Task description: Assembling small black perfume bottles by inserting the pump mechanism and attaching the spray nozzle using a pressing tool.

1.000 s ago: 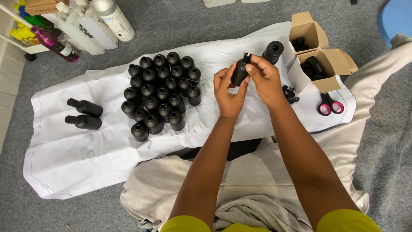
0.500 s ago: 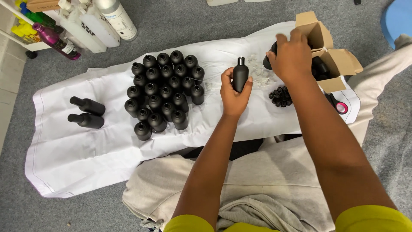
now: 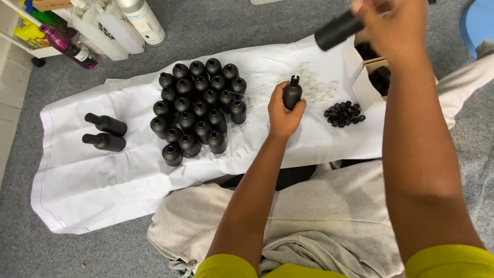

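Head view: looked straight down over a person's lap, with both bare arms reaching out over a white cloth (image 3: 92,190) spread on a grey carpeted floor (image 3: 226,25).
Left hand: the left hand (image 3: 284,114) was wrapped around a small black bottle (image 3: 292,94), held upright just above the cloth, its narrow neck poking out above the fingers.
Right hand: the right hand (image 3: 399,23) was raised higher, near the top edge, fingers closed on a second black bottle (image 3: 337,31) that lay tilted sideways and looked blurred.
Between the hands: the two hands were well apart.
Caps: a little heap of black caps (image 3: 343,113) sat on the cloth, right of the left hand.
Clear bits: a scatter of small clear plastic pieces (image 3: 316,87) lay just beside the held bottle.
Cardboard box: an open box (image 3: 366,85) stood under the right arm, dark items inside.
Standing bottles: a tight cluster of upright black bottles (image 3: 198,110) stood left of the left hand.
Lying bottles: two black bottles (image 3: 105,133) lay on their sides further left.
Far corner: white and coloured containers (image 3: 98,28) stood on the floor beyond the cloth.
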